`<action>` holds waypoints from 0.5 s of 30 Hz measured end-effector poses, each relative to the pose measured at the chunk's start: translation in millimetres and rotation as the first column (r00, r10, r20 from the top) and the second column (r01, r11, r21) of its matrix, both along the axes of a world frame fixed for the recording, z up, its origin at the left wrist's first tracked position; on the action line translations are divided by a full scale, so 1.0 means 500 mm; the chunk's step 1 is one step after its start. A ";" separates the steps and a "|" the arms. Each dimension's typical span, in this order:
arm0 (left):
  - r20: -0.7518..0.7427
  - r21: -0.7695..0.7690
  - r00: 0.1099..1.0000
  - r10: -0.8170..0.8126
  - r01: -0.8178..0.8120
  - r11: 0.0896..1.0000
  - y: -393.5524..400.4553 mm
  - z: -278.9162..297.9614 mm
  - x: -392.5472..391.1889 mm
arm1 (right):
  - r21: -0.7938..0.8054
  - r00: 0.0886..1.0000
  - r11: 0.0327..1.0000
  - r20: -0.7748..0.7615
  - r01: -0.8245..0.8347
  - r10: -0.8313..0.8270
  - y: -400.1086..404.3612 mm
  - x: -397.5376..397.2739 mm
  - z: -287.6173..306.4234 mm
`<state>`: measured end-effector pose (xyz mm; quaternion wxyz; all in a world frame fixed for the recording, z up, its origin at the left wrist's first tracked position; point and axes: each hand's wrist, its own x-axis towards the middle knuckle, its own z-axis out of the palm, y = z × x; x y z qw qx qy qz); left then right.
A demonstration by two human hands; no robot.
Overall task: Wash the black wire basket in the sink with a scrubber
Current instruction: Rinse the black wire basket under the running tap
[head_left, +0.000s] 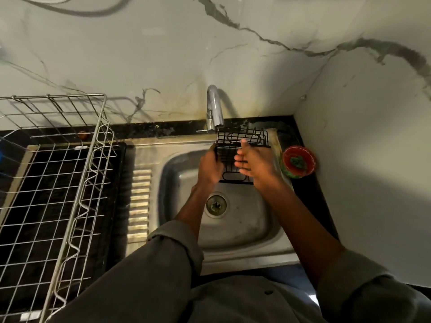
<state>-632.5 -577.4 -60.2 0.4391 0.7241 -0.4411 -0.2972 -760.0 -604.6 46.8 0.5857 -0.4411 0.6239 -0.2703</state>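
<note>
The black wire basket is held over the back of the round-cornered steel sink, just under the curved chrome tap. Of the 2 hands, the left hand grips the basket's left edge with curled fingers; the right hand lies flat against its wires, fingers straight. A red bowl holding a green scrubber sits on the black desk right of the sink; a steel wire dish rack stands left of it.

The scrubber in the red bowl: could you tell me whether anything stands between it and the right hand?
Nothing visible does. The right hand lies open against the basket, which the left hand grips over the sink. The bowl with the green scrubber sits just right of it on the counter, the gap between them bare.
</note>
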 end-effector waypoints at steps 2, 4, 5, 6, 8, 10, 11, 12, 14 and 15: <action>0.011 0.016 1.000 0.023 -0.023 1.000 -0.009 -0.005 0.000 | -0.318 0.964 0.948 -0.260 -0.033 -0.054 -0.005 -0.032 -0.003; 0.007 0.036 0.999 0.039 -0.040 0.999 -0.011 -0.004 -0.002 | -0.523 0.876 0.825 -0.477 -0.212 -0.077 -0.025 -0.063 -0.006; 0.025 0.049 0.999 0.040 -0.041 0.998 -0.012 -0.002 -0.002 | -0.524 0.821 0.783 -0.570 -0.335 -0.030 -0.039 -0.076 -0.006; 0.039 0.051 0.999 0.038 -0.039 0.998 -0.013 0.001 -0.003 | -0.465 0.754 0.757 -0.655 -0.459 0.055 -0.052 -0.087 -0.011; 0.027 0.070 0.999 0.047 -0.049 0.996 -0.017 0.002 0.001 | -0.289 0.625 0.731 -0.745 -0.619 0.234 -0.066 -0.101 -0.019; -0.029 0.088 0.998 0.058 -0.056 0.995 -0.021 0.007 0.006 | -0.174 0.549 0.700 -0.757 -0.693 0.356 -0.062 -0.107 -0.023; -0.055 0.098 0.997 0.063 -0.057 0.994 -0.023 0.010 0.008 | -0.167 0.541 0.688 -0.754 -0.706 0.373 -0.058 -0.110 -0.024; -0.091 0.102 0.993 0.074 -0.065 0.993 -0.027 0.007 0.011 | -0.191 0.558 0.688 -0.747 -0.700 0.361 -0.056 -0.112 -0.022; -0.165 0.102 0.982 0.089 -0.073 0.992 -0.027 0.009 0.015 | -0.265 0.634 0.714 -0.706 -0.648 0.314 -0.055 -0.109 -0.013; -0.192 0.101 0.977 0.092 -0.073 0.992 -0.025 0.012 0.016 | -0.288 0.665 0.726 -0.683 -0.624 0.301 -0.054 -0.104 -0.005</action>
